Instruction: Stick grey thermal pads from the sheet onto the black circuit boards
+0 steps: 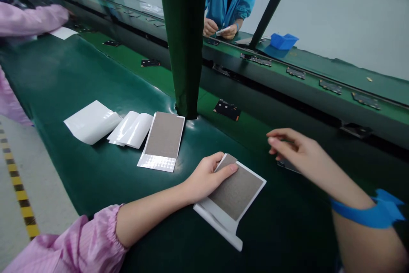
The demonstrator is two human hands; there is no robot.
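My left hand (212, 177) is closed on a sheet of grey-brown stickers (243, 192) with a white backing, its thumb lying on top. The backing's lower edge is curled. My right hand (295, 147) hovers to the right of the sheet, fingers bent and drawn together at the tips. Whatever they may hold is too small or hidden to make out. Beneath that hand, partly covered by it, is a dark flat part (287, 165). A blue band (364, 214) circles my right wrist. A dark circuit board (227, 110) lies farther off on the green strip.
Another sticker sheet (166, 134) and curled white backing papers (94, 122) lie on the green table to the left. A green post (183, 43) rises beyond them. Across the line, a person in blue (234, 0) handles a small item; a pink sleeve (32, 19) reaches in at left.
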